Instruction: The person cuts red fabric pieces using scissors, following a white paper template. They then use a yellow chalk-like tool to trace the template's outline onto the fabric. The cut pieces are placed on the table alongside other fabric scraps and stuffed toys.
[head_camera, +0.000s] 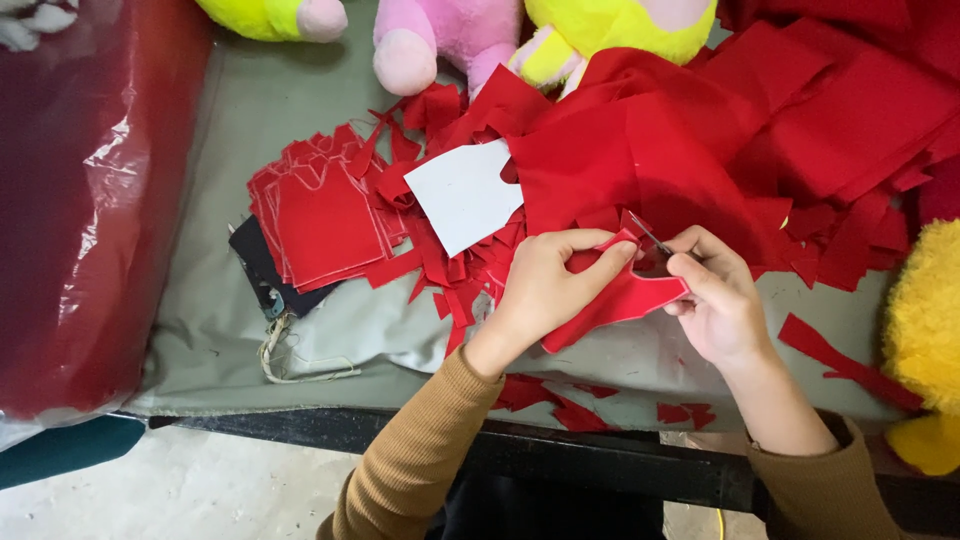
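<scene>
My left hand (548, 285) pinches a piece of red fabric (620, 300) between thumb and fingers. My right hand (715, 300) grips small scissors (652, 240) whose blades sit at the top edge of that same piece. Both hands hover over the grey-green cloth table cover (300, 340). A white card template (465, 195) lies on red scraps just left of my left hand. A neat stack of cut red pieces (325, 215) rests further left.
A heap of large red fabric pieces (780, 130) fills the upper right. Plush toys, yellow (620, 25), pink (440, 40) and another yellow one (925, 330), ring the table. A red plastic-wrapped roll (80, 200) lies at the left. A dark object (265, 275) sits under the stack.
</scene>
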